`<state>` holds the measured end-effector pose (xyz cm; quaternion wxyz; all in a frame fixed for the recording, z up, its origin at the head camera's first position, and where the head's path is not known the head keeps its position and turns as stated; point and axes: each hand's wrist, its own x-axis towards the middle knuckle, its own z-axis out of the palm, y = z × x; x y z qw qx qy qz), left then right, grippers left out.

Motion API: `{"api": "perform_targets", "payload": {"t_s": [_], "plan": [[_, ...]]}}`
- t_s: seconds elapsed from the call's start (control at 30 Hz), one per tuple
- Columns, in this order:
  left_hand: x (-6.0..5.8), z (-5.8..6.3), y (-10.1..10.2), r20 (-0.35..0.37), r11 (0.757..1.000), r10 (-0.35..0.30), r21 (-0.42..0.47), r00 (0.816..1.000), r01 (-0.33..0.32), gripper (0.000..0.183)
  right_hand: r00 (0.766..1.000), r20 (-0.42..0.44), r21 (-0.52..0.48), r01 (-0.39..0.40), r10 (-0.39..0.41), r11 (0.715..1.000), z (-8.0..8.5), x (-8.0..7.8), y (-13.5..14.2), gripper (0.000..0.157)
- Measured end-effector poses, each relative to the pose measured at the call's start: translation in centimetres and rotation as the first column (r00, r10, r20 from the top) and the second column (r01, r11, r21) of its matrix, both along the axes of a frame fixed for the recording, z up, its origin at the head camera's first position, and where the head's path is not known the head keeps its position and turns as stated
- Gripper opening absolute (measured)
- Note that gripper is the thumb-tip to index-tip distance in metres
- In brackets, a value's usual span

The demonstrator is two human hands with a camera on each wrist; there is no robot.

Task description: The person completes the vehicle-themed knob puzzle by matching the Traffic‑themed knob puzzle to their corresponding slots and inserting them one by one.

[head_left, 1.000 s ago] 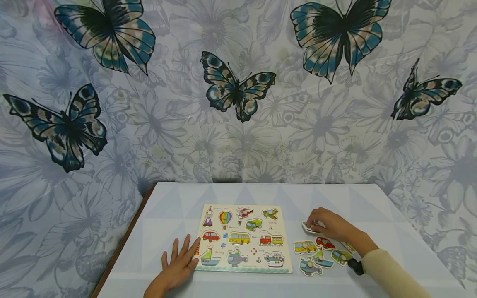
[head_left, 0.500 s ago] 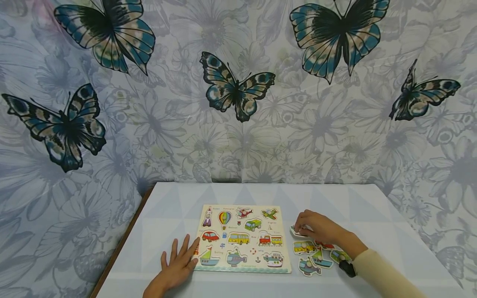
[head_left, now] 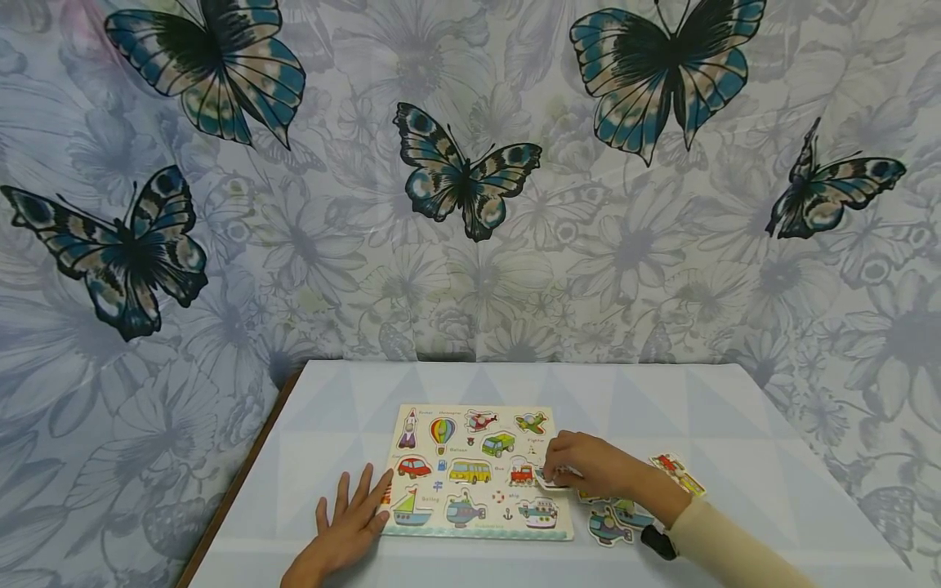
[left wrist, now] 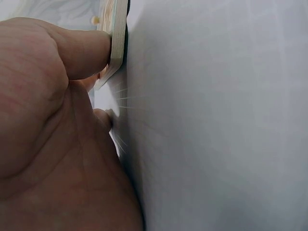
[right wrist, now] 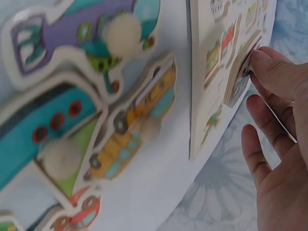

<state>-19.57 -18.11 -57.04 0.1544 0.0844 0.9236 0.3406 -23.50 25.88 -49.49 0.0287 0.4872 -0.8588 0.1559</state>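
A cream puzzle board (head_left: 507,535) printed with vehicles lies flat on the table. My left hand (head_left: 341,527) rests at its left edge with fingers spread. In the left wrist view, the thumb (left wrist: 89,50) touches the side of the board. My right hand (head_left: 599,469) is above the board's right edge, beside the train picture. Between thumb and fingers it pinches a white-bordered wooden puzzle piece (right wrist: 238,79), seen in the right wrist view tilted against the board's surface. The picture on that piece is mostly hidden. The other right fingers are loosely bent.
Right of the board lie loose knobbed pieces: a submarine (head_left: 608,527), a sailboat (head_left: 634,513), a train (head_left: 678,474), a yellow bus (right wrist: 132,125) and a red car (right wrist: 85,214). The white table (head_left: 331,425) ends at a butterfly-patterned backdrop (head_left: 470,302).
My right hand has carried the puzzle piece leftward, from beyond the loose pieces to over the board's right edge. The train piece has come into view. My left hand stays put.
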Motion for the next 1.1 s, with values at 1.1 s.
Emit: {"api": "perform_targets", "payload": {"t_s": [1.1], "plan": [[0.7,1.5,0.6,-0.027,1.000,0.008,-0.011,1.000,-0.008,0.066,0.993,-0.001,0.028,-0.115,0.115,0.993,-2.1,2.0,-2.7,0.010]]}}
